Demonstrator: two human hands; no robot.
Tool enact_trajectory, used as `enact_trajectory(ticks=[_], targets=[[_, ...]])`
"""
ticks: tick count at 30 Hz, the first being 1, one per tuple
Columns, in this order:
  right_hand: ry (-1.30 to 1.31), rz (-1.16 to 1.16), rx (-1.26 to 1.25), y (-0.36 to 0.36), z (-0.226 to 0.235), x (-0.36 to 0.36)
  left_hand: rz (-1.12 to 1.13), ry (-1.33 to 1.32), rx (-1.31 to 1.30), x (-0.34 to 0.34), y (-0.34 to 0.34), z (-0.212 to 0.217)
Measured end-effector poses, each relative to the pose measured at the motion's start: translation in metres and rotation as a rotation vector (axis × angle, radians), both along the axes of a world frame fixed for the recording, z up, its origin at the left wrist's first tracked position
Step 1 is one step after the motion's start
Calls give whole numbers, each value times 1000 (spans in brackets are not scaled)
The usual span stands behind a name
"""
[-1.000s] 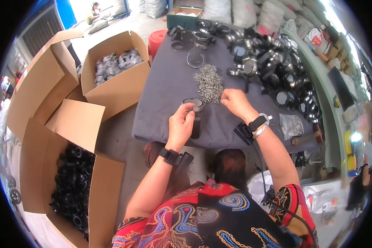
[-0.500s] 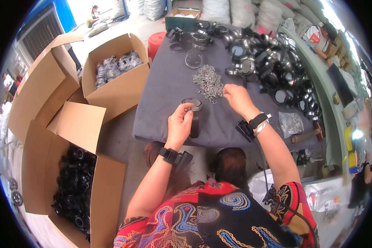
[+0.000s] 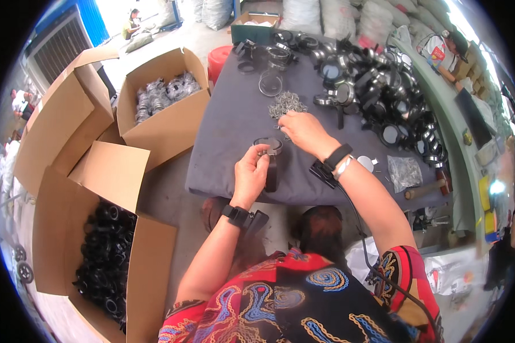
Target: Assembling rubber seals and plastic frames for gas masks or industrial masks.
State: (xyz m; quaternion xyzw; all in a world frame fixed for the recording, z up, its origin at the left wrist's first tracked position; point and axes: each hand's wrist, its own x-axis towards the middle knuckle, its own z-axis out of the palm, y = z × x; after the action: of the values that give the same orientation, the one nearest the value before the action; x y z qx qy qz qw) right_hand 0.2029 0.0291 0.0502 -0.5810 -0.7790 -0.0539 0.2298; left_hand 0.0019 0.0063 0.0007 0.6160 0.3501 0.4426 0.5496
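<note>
My left hand [image 3: 250,174] is closed around a round silver-rimmed part with a black strap-like piece [image 3: 272,174] hanging from it, near the table's front edge. Just beyond it, my right hand [image 3: 308,134] has its fingertips pinched together at the near side of a pile of small metal clips [image 3: 286,103]. Whatever sits between those fingertips is too small to make out. The right hand covers the pile's lower part. Both wrists wear black straps with small devices.
Many black and silver round parts [image 3: 377,86] heap on the table's right side. A loose ring [image 3: 270,83] lies past the clips. A clear bag [image 3: 404,173] and a brown roller [image 3: 423,190] lie at right. Cardboard boxes [image 3: 154,214] stand left; another person [image 3: 440,54] is at far right.
My right hand has moved left and nearer, from the clip pile's right edge to its near side, closer to my left hand. The left hand keeps its hold in almost the same place.
</note>
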Motion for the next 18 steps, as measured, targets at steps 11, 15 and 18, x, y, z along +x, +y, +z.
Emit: enact_trajectory(ticks=[11, 15, 18], targets=[[-403, -33, -237, 47, -2, -19, 30, 3, 9, -1, -3, 3], [-417, 15, -194, 43, -7, -10, 15, -24, 15, 0, -2, 2], [-245, -42, -134, 36, -6, -4, 15, -30, 22, -1, -1, 0]])
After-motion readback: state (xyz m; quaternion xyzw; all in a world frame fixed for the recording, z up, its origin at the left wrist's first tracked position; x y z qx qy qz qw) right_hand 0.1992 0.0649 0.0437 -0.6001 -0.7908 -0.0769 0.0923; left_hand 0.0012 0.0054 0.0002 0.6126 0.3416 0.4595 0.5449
